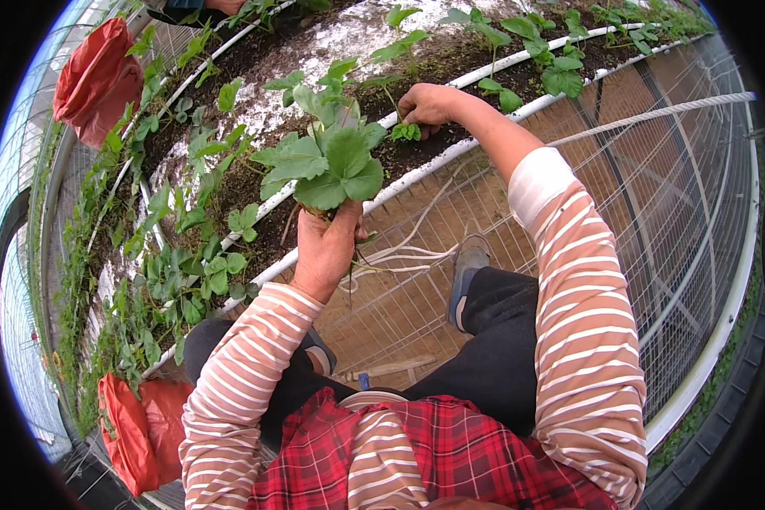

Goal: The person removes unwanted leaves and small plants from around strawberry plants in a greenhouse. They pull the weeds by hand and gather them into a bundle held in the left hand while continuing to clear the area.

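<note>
My left hand (331,245) is closed round the stems of a bunch of leafy strawberry plants (331,169), whose thin roots or runners hang below the fist. To the right, my right hand (428,109) reaches down to the dark soil (446,135) of a planting bed, beside a small bright green plant (407,132). Its fingertips are partly hidden, so whether they grip anything cannot be told. White pipes (414,180) edge the bed, and more strawberry plants (194,280) grow along it.
Red-orange bags (143,427) stand at the lower left and upper left (99,83). Wire mesh (414,319) lies beneath, with loose white cords (408,255) on it. A white rope (656,115) crosses at right. Part of another person's hand (226,5) shows at the top.
</note>
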Demonstrator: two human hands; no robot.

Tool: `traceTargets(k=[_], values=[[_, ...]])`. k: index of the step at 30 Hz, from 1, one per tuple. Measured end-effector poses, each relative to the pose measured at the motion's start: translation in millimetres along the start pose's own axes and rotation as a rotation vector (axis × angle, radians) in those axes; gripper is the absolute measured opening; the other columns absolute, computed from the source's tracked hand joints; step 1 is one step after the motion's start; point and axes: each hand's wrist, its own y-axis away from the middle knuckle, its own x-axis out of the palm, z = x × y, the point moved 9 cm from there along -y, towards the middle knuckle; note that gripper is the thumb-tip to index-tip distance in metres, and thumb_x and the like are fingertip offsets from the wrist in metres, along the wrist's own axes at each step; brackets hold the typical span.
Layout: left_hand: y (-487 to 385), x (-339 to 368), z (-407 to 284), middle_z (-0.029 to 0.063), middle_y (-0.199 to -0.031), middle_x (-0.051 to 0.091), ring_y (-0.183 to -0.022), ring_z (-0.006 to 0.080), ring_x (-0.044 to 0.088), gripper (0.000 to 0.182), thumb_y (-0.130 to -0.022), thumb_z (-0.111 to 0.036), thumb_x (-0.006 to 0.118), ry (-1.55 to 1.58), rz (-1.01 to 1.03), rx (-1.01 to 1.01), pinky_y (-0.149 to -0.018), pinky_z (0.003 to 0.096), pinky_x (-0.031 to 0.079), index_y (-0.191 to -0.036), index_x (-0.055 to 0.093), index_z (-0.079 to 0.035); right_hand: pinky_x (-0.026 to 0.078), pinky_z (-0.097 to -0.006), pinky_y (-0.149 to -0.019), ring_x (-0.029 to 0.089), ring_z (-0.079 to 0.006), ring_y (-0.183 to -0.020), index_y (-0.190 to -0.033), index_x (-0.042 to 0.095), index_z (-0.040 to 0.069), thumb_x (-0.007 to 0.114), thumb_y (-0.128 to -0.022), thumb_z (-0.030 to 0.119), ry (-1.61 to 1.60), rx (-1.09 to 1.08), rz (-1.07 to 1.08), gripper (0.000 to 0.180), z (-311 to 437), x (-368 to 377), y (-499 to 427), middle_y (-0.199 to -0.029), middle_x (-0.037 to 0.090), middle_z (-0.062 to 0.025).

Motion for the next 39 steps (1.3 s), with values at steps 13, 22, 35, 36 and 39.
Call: traceTargets(k=[13,22,35,36,39], values=[[-95,23,68,0.0062,-0.106,0.064,-0.087,0.0133,0.059,0.026,-0.095,-0.023,0.055,0.041,-0.063,0.02,-0.069,0.0277,0.05,-0.11,0.061,-0.003,0.053,-0.0317,-0.058,0.065,-0.0157,-0.065,-0.1,0.063,0.006,0.061,-0.084,0.01,-0.015,-0.083,-0.022,0.016,1,2,4,-0.077,0.066,-0.006],[-97,10,87,0.006,-0.112,0.063,-0.1,0.0165,0.059,0.022,-0.095,-0.018,0.053,0.187,-0.174,0.001,-0.077,0.0292,0.052,-0.11,0.061,-0.004,0.054,-0.031,-0.057,0.065,-0.0157,-0.066,-0.101,0.063,0.01,0.058,-0.085,0.009,0.022,-0.054,0.064,0.017,3,3,1,-0.078,0.066,-0.006],[-98,10,90,0.0099,-0.108,0.064,-0.093,0.0172,0.063,0.022,-0.096,-0.015,0.051,0.251,-0.166,0.013,-0.078,0.0282,0.053,-0.108,0.06,0.001,0.05,-0.0281,-0.051,0.063,-0.0148,-0.06,-0.095,0.061,0.004,0.057,-0.086,0.008,0.071,-0.026,0.077,0.011,9,3,1,-0.073,0.064,-0.0059],[-98,10,89,0.0092,-0.106,0.064,-0.091,0.0162,0.063,0.022,-0.097,-0.013,0.05,0.256,-0.17,0.016,-0.077,0.0274,0.052,-0.108,0.061,0.001,0.051,-0.029,-0.052,0.063,-0.0152,-0.061,-0.096,0.061,0.005,0.057,-0.087,0.01,0.071,-0.024,0.062,0.011,7,2,0,-0.074,0.064,-0.006],[-98,12,89,0.0089,-0.105,0.065,-0.089,0.0153,0.063,0.022,-0.097,-0.012,0.049,0.27,-0.179,0.016,-0.076,0.0265,0.052,-0.107,0.061,0.002,0.053,-0.0312,-0.054,0.064,-0.0162,-0.062,-0.097,0.061,0.008,0.056,-0.088,0.013,0.068,-0.03,0.02,0.011,2,1,-2,-0.075,0.065,-0.0067]])
